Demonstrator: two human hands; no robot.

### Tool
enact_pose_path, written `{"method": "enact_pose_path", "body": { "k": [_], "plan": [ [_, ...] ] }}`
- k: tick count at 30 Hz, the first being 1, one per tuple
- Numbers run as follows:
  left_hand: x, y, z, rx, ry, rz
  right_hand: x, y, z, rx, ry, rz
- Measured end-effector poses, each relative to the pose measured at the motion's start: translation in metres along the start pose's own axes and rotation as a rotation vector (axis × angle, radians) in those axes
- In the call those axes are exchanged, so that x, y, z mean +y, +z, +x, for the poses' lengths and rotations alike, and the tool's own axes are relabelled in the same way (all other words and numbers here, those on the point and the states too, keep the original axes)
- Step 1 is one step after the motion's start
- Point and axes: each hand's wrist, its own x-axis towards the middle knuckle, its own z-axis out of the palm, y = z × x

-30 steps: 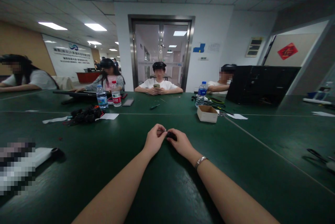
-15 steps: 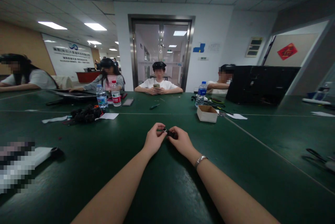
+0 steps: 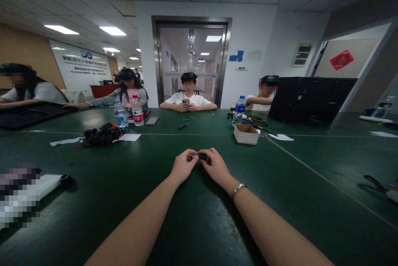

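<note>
Just above the green table [image 3: 199,224], my two hands meet in front of me. My left hand [image 3: 183,167] pinches a small silvery piece [image 3: 195,156] between thumb and fingertips. A short black cylindrical piece [image 3: 202,157] is gripped by my right hand [image 3: 217,167], which has a metal bracelet on its wrist. The two pieces are end to end and appear to touch. Their exact kind is too small to make out, and my fingers cover part of both.
An open cardboard box [image 3: 246,135] stands beyond my right hand, near a water bottle [image 3: 239,110] and cables. To the left lie a black tangled heap [image 3: 101,135] and paper [image 3: 129,137]. A screwdriver [image 3: 183,126] lies ahead. Several people sit around the table.
My left hand has turned the silvery piece from ring end showing to sideways, against the black piece. At the far left, a large dark flat object has shifted left beside a person's hand.
</note>
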Motion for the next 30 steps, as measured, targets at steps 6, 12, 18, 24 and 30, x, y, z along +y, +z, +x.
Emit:
{"method": "enact_pose_path", "body": {
  "k": [6, 12, 18, 24, 30],
  "plan": [
    [0.004, -0.002, -0.001, 0.000, -0.041, -0.003, 0.002, 0.001, 0.001, 0.043, 0.017, 0.050],
    [0.001, -0.002, 0.003, -0.012, -0.037, -0.073, -0.001, 0.000, 0.001, 0.031, -0.012, 0.081],
    [-0.002, -0.003, 0.006, -0.017, -0.042, -0.051, -0.005, -0.002, 0.000, 0.029, -0.008, 0.066],
    [-0.001, -0.005, 0.007, -0.036, -0.085, -0.005, -0.006, -0.002, -0.001, 0.016, -0.021, 0.065],
    [0.001, -0.005, 0.006, -0.025, -0.095, 0.092, -0.009, -0.002, -0.001, 0.010, -0.020, 0.062]
  ]
}}
